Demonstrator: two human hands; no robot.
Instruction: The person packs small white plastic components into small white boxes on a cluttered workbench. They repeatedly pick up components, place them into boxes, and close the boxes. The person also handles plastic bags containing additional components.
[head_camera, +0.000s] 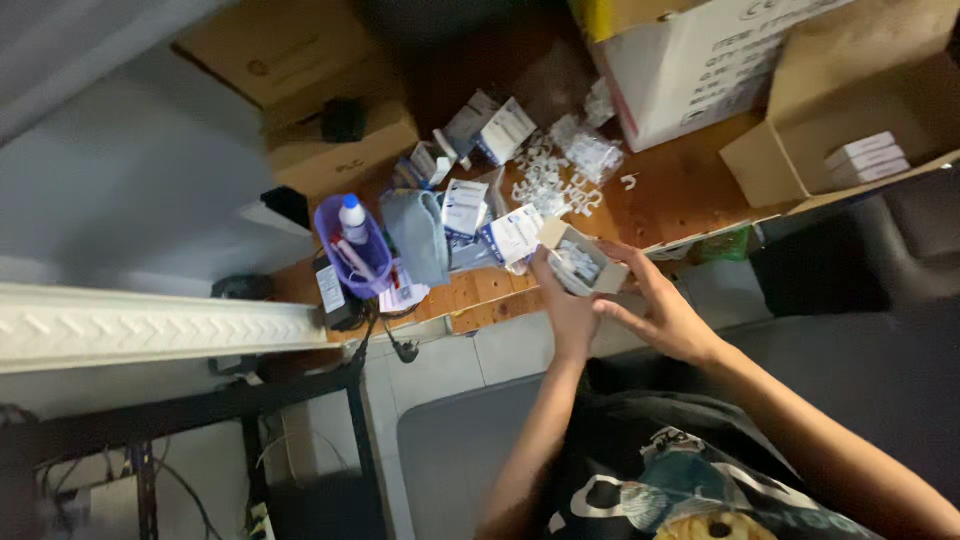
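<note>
Left of the hands, a purple plastic cup (352, 262) holding a white bottle stands on the wooden desk (690, 190) beside a folded grey cloth (420, 235). The left hand (565, 305) and right hand (662, 318) together grasp a small open white cardboard box (582, 260) above the desk edge. Beyond and right of the hands lies a pile of small white plastic clips (550, 180).

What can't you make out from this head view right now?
- Contents of the small open box: blurred, partly covered by the left hand and right hand.
- Small white pieces on the wooden table: too small to identify.
- Large white carton: cut off by the top edge.
</note>
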